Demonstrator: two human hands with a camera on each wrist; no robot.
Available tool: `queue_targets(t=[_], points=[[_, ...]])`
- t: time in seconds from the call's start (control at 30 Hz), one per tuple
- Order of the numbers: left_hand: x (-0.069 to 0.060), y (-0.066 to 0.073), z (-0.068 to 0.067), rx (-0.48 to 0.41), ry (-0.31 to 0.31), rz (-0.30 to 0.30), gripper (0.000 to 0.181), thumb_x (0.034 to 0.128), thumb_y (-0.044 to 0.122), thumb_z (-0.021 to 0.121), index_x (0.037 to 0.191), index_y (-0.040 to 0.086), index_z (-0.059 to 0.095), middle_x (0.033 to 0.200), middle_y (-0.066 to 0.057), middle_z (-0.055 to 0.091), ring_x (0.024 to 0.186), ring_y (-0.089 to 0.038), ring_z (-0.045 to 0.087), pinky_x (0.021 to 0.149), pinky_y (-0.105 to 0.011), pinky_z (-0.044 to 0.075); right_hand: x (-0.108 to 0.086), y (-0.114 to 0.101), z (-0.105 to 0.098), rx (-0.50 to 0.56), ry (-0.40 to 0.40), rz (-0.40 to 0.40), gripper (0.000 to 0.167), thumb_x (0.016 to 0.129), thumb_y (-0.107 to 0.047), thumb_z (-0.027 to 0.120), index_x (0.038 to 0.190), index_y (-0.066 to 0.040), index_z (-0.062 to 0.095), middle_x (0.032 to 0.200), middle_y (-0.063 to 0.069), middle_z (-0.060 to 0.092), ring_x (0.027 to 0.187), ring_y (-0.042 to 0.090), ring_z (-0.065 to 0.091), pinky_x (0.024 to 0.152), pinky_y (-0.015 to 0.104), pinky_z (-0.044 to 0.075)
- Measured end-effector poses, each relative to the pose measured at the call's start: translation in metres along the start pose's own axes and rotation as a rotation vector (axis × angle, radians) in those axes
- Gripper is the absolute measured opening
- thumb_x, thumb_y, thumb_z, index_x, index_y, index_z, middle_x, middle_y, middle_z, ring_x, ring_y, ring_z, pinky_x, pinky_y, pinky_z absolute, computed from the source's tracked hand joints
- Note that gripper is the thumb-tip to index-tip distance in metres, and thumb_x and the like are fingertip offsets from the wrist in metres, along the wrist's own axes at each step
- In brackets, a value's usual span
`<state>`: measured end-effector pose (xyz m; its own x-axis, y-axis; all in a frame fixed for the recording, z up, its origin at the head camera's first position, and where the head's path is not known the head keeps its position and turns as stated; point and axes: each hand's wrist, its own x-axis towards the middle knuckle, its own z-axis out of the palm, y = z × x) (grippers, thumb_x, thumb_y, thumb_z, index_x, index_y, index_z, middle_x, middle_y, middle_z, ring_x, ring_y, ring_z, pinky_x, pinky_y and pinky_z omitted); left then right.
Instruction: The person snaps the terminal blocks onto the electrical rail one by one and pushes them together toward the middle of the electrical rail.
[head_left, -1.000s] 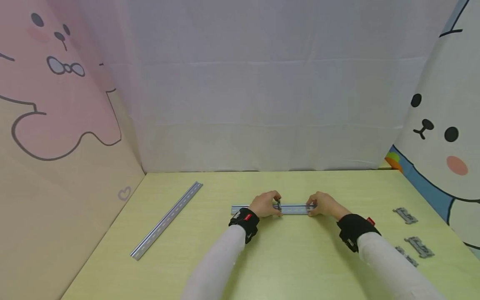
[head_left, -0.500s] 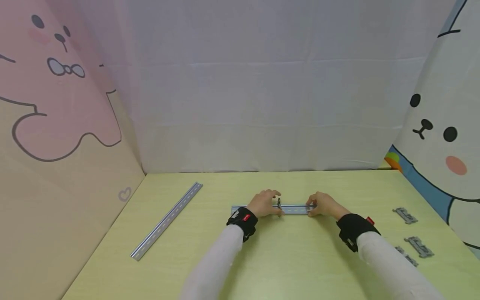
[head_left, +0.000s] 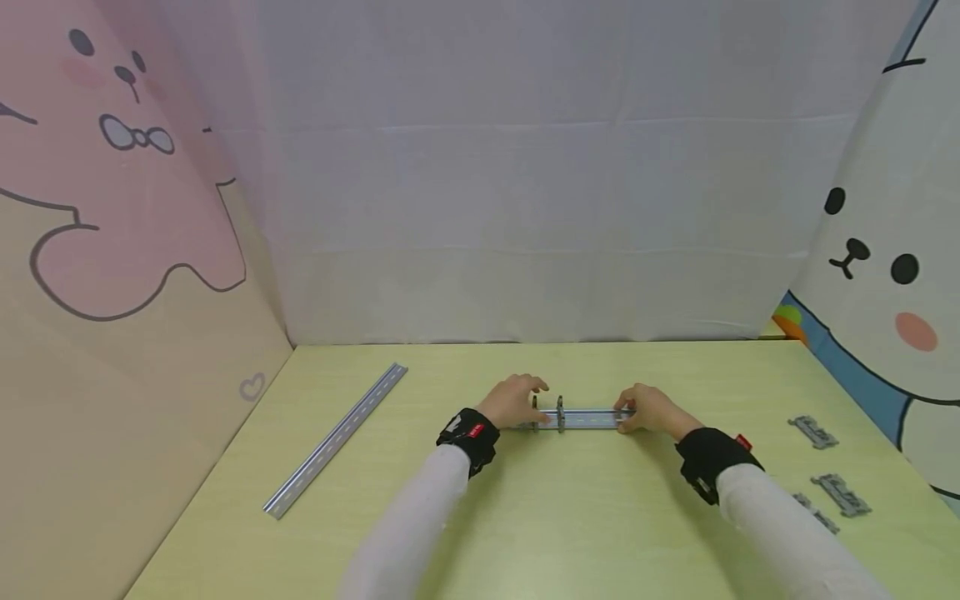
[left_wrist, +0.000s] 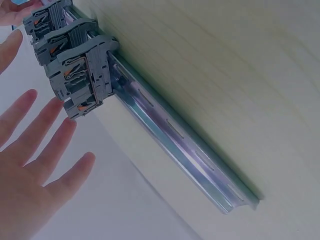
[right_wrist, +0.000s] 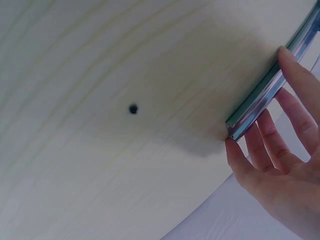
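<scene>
A short slotted metal rail lies crosswise on the table; the left wrist view shows its bare end. Grey terminal blocks stand upright across it, several orange-marked ones bunched together in the left wrist view. The left hand is at the blocks' left side, its fingers spread and the fingertips close to the nearest block; whether they touch it I cannot tell. At the rail's right end, the right hand grips the rail's edges between thumb and fingers, also seen in the right wrist view.
A longer slotted rail lies diagonally on the left of the table. Several flat grey blocks lie at the right, one partly behind the right sleeve. Printed cloths hang at both sides, and a plain cloth hangs at the back.
The left hand has loosened from a block and moved left along the rail, leaving two upright blocks in view beside its fingers. The right hand has kept its place on the rail.
</scene>
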<state>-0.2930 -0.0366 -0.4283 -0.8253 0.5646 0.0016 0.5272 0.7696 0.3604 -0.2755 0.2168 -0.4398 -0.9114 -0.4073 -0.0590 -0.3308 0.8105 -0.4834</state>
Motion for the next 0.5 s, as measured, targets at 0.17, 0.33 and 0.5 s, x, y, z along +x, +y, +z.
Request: queue_targets(t=[0.17,0.33,0.5], points=[[-0.003,-0.004,0.000,-0.009,-0.011,-0.013,0.053,0.0720,0.031,0.072,0.117,0.009,0.055,0.107,-0.005,0.057,0.097,-0.020,0.052,0.079,-0.028,0.041,0.000,0.000,0.000,0.006,-0.006,0.003,0.025,0.066,-0.006,0.074,0.087,0.003,0.063,0.086,0.018,0.057,0.084,0.034,0.054,0.075,0.044,0.042],[-0.004,-0.009,0.002,-0.005,-0.014,0.000,0.055,0.0717,0.029,0.073,0.118,0.007,0.054,0.107,-0.007,0.058,0.094,-0.020,0.052,0.078,-0.028,0.042,-0.001,0.001,0.000,0.008,-0.003,-0.001,0.025,0.066,-0.005,0.074,0.087,0.003,0.063,0.085,0.017,0.057,0.083,0.034,0.054,0.075,0.044,0.042],[-0.003,-0.014,0.008,-0.018,-0.004,0.002,0.056,0.0694,0.027,0.075,0.117,0.007,0.055,0.106,-0.005,0.060,0.097,-0.020,0.053,0.080,-0.028,0.042,-0.001,0.001,-0.001,0.006,0.002,-0.009,0.025,0.066,-0.005,0.075,0.087,0.003,0.063,0.085,0.017,0.057,0.082,0.033,0.053,0.074,0.044,0.042]])
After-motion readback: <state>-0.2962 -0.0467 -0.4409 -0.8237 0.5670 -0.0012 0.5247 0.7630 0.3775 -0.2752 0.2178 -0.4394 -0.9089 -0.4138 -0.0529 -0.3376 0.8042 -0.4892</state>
